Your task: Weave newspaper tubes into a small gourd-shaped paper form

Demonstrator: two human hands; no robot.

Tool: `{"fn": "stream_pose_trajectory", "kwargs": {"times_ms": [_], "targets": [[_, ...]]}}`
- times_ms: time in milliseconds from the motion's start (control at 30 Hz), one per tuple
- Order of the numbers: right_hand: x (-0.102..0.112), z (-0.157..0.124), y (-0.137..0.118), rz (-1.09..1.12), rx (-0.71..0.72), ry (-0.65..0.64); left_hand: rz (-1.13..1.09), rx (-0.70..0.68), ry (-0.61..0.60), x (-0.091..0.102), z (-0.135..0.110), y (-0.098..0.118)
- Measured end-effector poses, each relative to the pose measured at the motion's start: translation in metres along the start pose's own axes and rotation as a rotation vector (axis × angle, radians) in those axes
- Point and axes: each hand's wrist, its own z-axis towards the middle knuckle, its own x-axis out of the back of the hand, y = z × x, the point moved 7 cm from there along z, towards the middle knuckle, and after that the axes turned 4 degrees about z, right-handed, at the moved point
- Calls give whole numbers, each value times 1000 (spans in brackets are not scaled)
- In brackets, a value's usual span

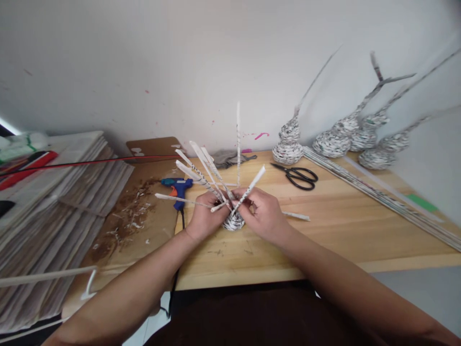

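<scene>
Between my two hands is a small round piece woven from rolled newspaper (pixel 233 222), low over the wooden table. Several paper rods (pixel 207 166) fan up and outward from it, and one (pixel 296 216) sticks out to the right. My left hand (pixel 208 217) is closed around its left side, with fingers partly hidden behind the rods. My right hand (pixel 262 211) closes on the right side, thumb and fingers pinching at the base of the rods. Which single rod each hand pinches is hard to make out.
A blue glue gun (pixel 179 190) lies left of my hands, beside brown-stained cardboard (pixel 144 230). Black scissors (pixel 300 177) lie behind to the right. Several woven paper gourds (pixel 288 144) stand by the wall, near long paper rods (pixel 382 199). Stacked newspapers (pixel 46 230) fill the left.
</scene>
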Motion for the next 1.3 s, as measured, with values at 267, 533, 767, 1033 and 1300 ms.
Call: {"fn": "stream_pose_trajectory", "kwargs": {"times_ms": [267, 533, 767, 1033, 1300], "targets": [[4, -2, 14, 134, -173, 68, -111, 78, 20, 1, 3, -8], [-6, 6, 43, 595, -482, 44, -188, 65, -24, -3, 1, -18], [-2, 11, 44, 692, -479, 33, -112, -133, -98, -1, 1, 1], [-12, 10, 55, 752, -476, 48, -39, -203, -196, -2, 2, 11], [-10, 8, 50, 757, -610, 8, -10, -180, -213, -1, 3, 17]]}}
